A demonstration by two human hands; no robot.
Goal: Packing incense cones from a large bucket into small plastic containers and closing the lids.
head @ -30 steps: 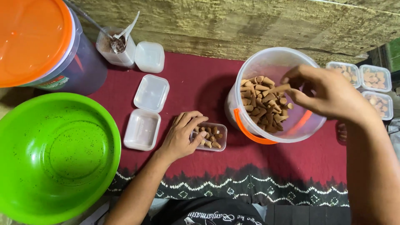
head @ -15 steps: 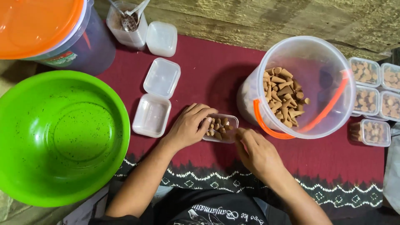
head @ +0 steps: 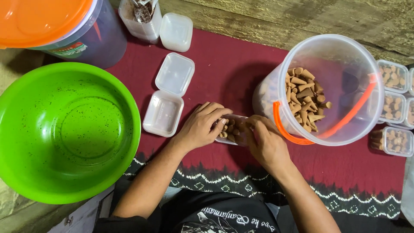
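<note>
Surface: dark red patterned cloth on the floor.
Change: right hand has left the clear bucket at 2 o'clock.
Fingers: both hands' fingers, left hand too, grip the small clear box of brown cones at centre.

Small box between basin and bucket.

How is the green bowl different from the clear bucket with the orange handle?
The green bowl is opaque, wide and shallow; the clear bucket is see-through, taller and narrower. The bowl holds only dark specks, while the bucket holds a heap of brown cones. The bucket alone has a handle. Both are round plastic.
</note>
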